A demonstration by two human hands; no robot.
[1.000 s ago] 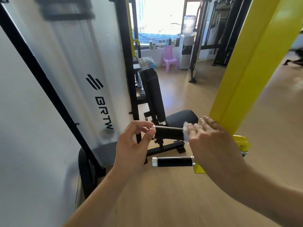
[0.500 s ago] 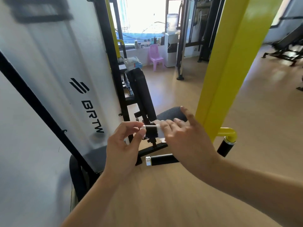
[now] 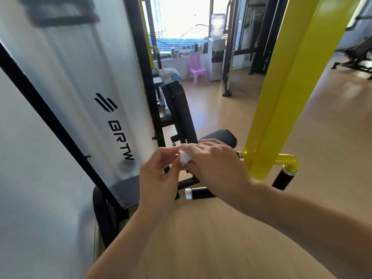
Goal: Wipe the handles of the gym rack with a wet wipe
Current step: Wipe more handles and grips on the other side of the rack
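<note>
My right hand (image 3: 215, 164) is wrapped over the upper black handle of the yellow gym rack (image 3: 281, 101), holding a white wet wipe (image 3: 184, 158) against it. The handle itself is hidden under the hand and the wipe. My left hand (image 3: 159, 178) pinches the handle's left end, and its fingertips meet the wipe. A second black handle with a chrome end cap (image 3: 199, 193) sticks out just below my right hand. A third black grip (image 3: 282, 178) hangs from the yellow tube at the right.
A white BRTW shroud panel (image 3: 90, 101) with a black frame fills the left. Behind the hands are a black seat pad (image 3: 219, 135) and backrest (image 3: 181, 109). Wooden floor spreads to the right, with a pink chair (image 3: 196, 67) and other machines far back.
My right hand has slid the wipe leftward along the upper handle, from its right end to its left end, until it meets my left fingers. The view has shifted slightly.
</note>
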